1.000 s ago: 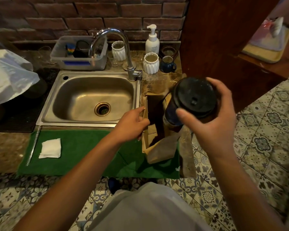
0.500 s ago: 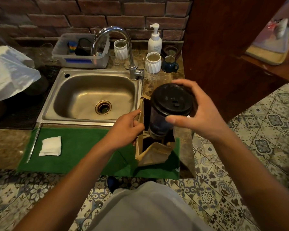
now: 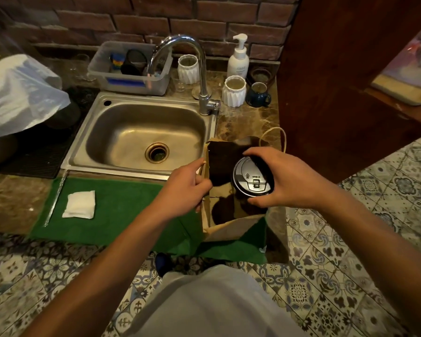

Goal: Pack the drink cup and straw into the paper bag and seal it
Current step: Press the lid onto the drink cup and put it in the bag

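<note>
Brown kraft paper forms the paper bag (image 3: 231, 227), which stands open-mouthed on the right end of the green mat (image 3: 122, 210), just beside the steel sink (image 3: 141, 132). One twine handle (image 3: 281, 139) rises from the far rim of the bag.

Left hand (image 3: 182, 190): fingers curled over the left rim of the bag, pinching the paper edge and holding the mouth open.

Right hand (image 3: 287, 181): fingers and thumb wrapped round the top of the drink cup (image 3: 252, 178), gripping it at the black lid. The cup is upright, and its body is inside the mouth of the bag, toward the right side. Only the lid and a dark part of the body show; whether the base touches the bag floor cannot be told.

A thin clear straw (image 3: 55, 200) lies along the left edge of the mat, well apart from the bag. A folded white napkin (image 3: 79, 205) lies on the mat near the straw.
</note>
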The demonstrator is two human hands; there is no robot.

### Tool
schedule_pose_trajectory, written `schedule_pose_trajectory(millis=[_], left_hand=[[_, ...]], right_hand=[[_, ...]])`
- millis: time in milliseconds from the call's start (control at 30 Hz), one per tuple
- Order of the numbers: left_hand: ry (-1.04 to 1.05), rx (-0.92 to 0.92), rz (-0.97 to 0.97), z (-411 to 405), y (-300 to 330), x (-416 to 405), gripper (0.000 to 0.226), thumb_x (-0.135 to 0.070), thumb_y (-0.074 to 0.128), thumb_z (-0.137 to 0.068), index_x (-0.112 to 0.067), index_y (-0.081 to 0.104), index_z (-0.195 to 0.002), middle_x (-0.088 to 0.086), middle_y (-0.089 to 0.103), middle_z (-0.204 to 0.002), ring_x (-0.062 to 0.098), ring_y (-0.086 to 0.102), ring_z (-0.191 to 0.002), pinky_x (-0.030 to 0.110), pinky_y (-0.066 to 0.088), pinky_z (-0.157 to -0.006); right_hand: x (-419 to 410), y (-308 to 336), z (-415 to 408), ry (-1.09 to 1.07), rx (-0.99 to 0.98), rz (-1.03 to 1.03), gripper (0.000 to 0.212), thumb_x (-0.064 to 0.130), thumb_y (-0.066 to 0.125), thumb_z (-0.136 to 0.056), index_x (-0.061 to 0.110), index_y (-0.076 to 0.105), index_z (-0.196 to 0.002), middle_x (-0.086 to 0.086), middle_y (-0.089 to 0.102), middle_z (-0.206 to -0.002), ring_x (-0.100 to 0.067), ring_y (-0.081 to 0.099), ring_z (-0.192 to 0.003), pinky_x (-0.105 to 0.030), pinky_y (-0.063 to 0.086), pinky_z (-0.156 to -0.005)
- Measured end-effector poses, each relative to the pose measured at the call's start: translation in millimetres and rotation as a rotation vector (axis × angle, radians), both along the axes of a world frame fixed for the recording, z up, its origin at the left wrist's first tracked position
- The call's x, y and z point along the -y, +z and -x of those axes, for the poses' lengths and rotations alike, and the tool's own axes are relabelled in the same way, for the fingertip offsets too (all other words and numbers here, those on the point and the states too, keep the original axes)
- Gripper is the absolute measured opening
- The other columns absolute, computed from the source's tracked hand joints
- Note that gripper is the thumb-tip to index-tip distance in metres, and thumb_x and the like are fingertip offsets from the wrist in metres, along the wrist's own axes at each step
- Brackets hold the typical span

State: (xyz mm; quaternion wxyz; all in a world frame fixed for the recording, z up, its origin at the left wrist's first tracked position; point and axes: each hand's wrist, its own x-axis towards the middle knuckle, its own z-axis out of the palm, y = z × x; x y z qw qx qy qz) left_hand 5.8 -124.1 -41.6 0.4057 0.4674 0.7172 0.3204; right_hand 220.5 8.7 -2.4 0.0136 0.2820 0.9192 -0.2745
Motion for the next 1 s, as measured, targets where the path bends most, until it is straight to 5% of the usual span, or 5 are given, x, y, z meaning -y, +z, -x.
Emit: schedule_pose_trajectory(millis=[200,433,667,867,1000], left_hand=[[0.052,-0.088,-0.007,2.7,7.3,-1.4,0.057,-0.012,0.057,-0.097,-0.026,0.043,-0.15,0.0,0.066,-0.056,0.01,0.062,-0.047,0.029,0.054,-0.055],[0.083,-0.184,0.036,8.5,8.7,4.4,0.078,-0.016,0.058,-0.094,-0.03,0.02,-0.161,0.009,0.07,-0.065,0.029,0.068,-0.063,0.053,0.059,-0.067],[0.019,-0.249,0.02,-2.5,11.3,3.4,0.079,-0.019,0.057,-0.092,-0.028,0.021,-0.162,0.001,0.061,-0.057,0.017,0.054,-0.053,0.039,0.048,-0.056],[0.041,-0.288,0.009,13.5,9.0,8.0,0.079,-0.023,0.056,-0.09,-0.028,0.021,-0.161,-0.003,0.061,-0.06,0.021,0.058,-0.059,0.043,0.053,-0.062],[0.038,-0.31,0.019,19.5,6.2,11.0,0.079,-0.025,0.056,-0.09,-0.028,0.021,-0.161,-0.004,0.06,-0.062,0.021,0.058,-0.061,0.039,0.049,-0.058]], right_hand=[[-3.7,7.8,13.4,0.105,0.273,-0.231,0.109,0.054,0.083,-0.073,0.027,0.021,-0.158,-0.003,0.052,-0.144,-0.023,0.059,-0.123,-0.039,0.057,-0.093],[2.5,15.9,32.2,0.12,0.413,-0.296,0.106,0.052,0.083,-0.075,0.024,0.022,-0.157,-0.005,0.056,-0.134,-0.026,0.063,-0.109,-0.035,0.057,-0.08],[4.6,-10.9,76.4,0.309,0.477,-0.164,0.105,0.038,0.088,-0.075,0.023,0.024,-0.156,-0.008,0.05,-0.143,-0.032,0.059,-0.122,-0.043,0.055,-0.095],[4.7,-42.2,100.8,0.236,0.593,-0.236,0.099,0.045,0.086,-0.076,0.016,0.029,-0.152,-0.012,0.059,-0.133,-0.035,0.064,-0.115,-0.04,0.052,-0.079],[6.4,-49.1,108.9,0.221,0.605,-0.262,0.1,0.044,0.087,-0.076,0.016,0.029,-0.152,-0.013,0.057,-0.134,-0.037,0.062,-0.118,-0.044,0.053,-0.084]])
